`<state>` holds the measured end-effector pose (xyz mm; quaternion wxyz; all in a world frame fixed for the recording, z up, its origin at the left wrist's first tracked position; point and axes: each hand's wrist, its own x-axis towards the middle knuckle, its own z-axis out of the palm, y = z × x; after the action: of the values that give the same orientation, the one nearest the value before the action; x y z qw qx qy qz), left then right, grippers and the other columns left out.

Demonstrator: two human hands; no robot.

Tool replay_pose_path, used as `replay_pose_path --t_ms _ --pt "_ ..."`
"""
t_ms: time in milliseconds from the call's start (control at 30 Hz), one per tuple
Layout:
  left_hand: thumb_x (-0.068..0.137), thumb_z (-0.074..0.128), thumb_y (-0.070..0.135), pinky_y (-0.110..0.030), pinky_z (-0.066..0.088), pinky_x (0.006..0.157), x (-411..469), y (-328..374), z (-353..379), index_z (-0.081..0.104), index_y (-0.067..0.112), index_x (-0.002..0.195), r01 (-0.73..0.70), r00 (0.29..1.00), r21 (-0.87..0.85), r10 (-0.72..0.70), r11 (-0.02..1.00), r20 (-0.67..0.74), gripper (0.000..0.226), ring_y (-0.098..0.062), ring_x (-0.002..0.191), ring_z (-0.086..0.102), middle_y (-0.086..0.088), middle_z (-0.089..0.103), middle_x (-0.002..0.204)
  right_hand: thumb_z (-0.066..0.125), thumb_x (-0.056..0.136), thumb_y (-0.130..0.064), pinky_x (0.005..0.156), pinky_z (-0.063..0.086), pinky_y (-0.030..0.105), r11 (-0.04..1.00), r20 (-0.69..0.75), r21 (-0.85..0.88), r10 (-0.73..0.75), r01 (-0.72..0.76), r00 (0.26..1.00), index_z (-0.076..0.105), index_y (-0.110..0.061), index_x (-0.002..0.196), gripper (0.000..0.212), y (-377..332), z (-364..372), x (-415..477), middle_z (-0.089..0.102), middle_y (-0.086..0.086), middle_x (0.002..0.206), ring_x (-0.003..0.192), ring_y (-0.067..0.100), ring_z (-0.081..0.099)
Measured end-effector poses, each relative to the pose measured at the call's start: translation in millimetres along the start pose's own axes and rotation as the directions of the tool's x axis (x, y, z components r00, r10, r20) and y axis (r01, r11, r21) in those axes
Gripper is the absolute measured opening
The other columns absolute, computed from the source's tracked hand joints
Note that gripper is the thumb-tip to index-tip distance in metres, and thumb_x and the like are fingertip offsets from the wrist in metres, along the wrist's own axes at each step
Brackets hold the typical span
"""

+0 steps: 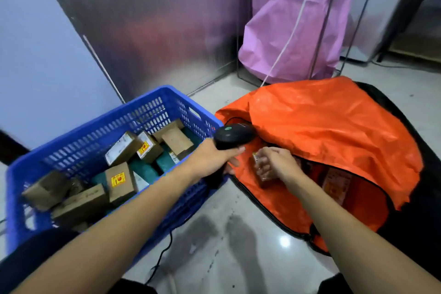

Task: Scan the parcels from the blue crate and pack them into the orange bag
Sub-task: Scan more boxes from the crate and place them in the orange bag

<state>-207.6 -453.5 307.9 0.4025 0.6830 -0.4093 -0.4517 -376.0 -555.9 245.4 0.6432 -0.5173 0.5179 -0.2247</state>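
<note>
- The crate (100,126) is blue plastic with slotted lattice walls and a handle cutout on one side. Its near corner is cut off behind the left arm.
- Inside the crate there's a jumble of small brown cardboard boxes (119,181). Some have white labels and yellow-red stickers, and they lie tilted over flat teal packets (143,169). The print's too blurry to read.
- The left hand (212,160) sits over the crate's right rim, fingers wrapped round the handle of a black scanner (233,136). The scanner has a rounded, smooth head with a little green dot on top.
- Right of the crate is the bag (322,126), crinkly shiny orange fabric with black zip edging, mouth open toward the crate.
- The right hand (274,162) is at that mouth, just right of the crate, fingers curled round a small brown parcel (262,176) with a yellow sticker. The parcel is mostly hidden under the hand and smeared.
- Deeper in the bag a second parcel (336,184) shows, but it's hard to make out.
- A thin black cable (163,253) trails over the glossy pale floor (226,234) in front of the crate.
</note>
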Motion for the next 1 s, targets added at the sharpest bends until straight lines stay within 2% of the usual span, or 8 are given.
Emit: replay_pose_path --t_ms 100,200,333,433,700,800,867,1000 --pt "0.094 0.076 0.023 -0.035 0.06 0.071 -50.9 19.4 -64.3 0.074 0.011 0.102 -0.069 0.984 -0.038 0.062 0.997 -0.166 0.014 -0.025 0.065 0.07 -0.018 0.079 0.088 0.056 0.097 -0.018 0.052 0.039 0.028 0.998 0.087 -0.033 -0.059 0.063 0.994 0.065 -0.004 0.096 0.017 -27.2 29.8 -14.9 0.062 0.009 0.062 0.046 0.02 0.051" --pt "0.094 0.075 0.024 -0.028 0.06 0.065 -96.0 18.7 -120.2 0.075 0.011 0.101 -0.126 0.922 -0.114 0.074 0.985 -0.379 0.014 -0.018 0.065 0.069 -0.012 0.079 0.089 0.057 0.101 -0.03 0.049 0.046 0.029 0.979 0.116 -0.128 -0.146 0.161 0.982 0.063 -0.012 0.092 0.021 -50.2 60.6 -25.5 0.065 0.005 0.08 0.053 0.02 0.059" --pt "0.092 0.078 0.026 -0.036 0.06 0.065 -125.2 4.4 -168.0 0.075 0.009 0.106 -0.144 0.815 -0.194 0.006 0.97 -0.579 0.022 -0.016 0.063 0.068 -0.012 0.078 0.09 0.058 0.098 -0.046 0.059 0.055 0.036 0.926 0.123 -0.275 -0.234 0.259 0.965 0.059 -0.02 0.101 0.027 -73.6 97.6 -31.4 0.067 0.003 0.1 0.07 0.021 0.07" --pt "0.095 0.074 0.022 -0.024 0.054 0.048 -139.9 -7.6 -190.9 0.075 0.007 0.097 -0.141 0.782 -0.272 -0.062 0.952 -0.621 0.016 -0.011 0.054 0.065 -0.01 0.074 0.082 0.057 0.099 -0.046 0.069 0.06 0.041 0.893 0.18 -0.345 -0.239 0.289 0.954 0.057 -0.017 0.107 0.03 -83.8 132.1 -35.9 0.066 0.002 0.096 0.075 0.02 0.071" --pt "0.096 0.073 0.024 -0.035 0.056 0.07 -145.6 -27.4 -242.5 0.075 0.013 0.095 -0.195 0.739 -0.328 -0.081 0.924 -0.668 0.011 -0.017 0.062 0.064 -0.006 0.078 0.084 0.053 0.104 -0.043 0.087 0.06 0.046 0.85 0.375 -0.448 -0.104 0.278 0.921 0.053 -0.016 0.118 0.031 -78.6 226.7 -34.1 0.061 0.004 0.114 0.09 0.02 0.071" --pt "0.095 0.074 0.024 -0.034 0.055 0.065 -148.0 -39.1 -264.6 0.074 0.012 0.091 -0.182 0.7 -0.348 -0.127 0.92 -0.703 0.013 -0.015 0.055 0.063 -0.006 0.076 0.078 0.054 0.104 -0.042 0.084 0.058 0.043 0.82 0.419 -0.492 -0.072 0.293 0.905 0.055 -0.009 0.119 0.037 -72.3 260.9 -28.4 0.063 0.014 0.11 0.09 0.021 0.071" --pt "0.095 0.074 0.021 -0.03 0.054 0.059 -150.0 -46.3 -276.2 0.073 0.01 0.091 -0.164 0.666 -0.354 -0.161 0.921 -0.728 0.012 -0.013 0.051 0.061 -0.004 0.075 0.074 0.055 0.103 -0.04 0.083 0.057 0.043 0.816 0.447 -0.496 -0.052 0.296 0.893 0.054 -0.01 0.117 0.033 -65.0 282.4 -23.3 0.062 0.008 0.098 0.083 0.019 0.068" --pt "0.094 0.075 0.017 -0.025 0.054 0.053 -160.4 -53.7 -292.8 0.073 0.008 0.096 -0.128 0.613 -0.361 -0.212 0.924 -0.761 0.01 -0.014 0.054 0.06 -0.005 0.075 0.078 0.057 0.1 -0.042 0.09 0.057 0.048 0.792 0.492 -0.524 -0.017 0.312 0.87 0.051 -0.018 0.121 0.032 -38.2 319.0 -8.6 0.064 0.004 0.11 0.09 0.02 0.07"
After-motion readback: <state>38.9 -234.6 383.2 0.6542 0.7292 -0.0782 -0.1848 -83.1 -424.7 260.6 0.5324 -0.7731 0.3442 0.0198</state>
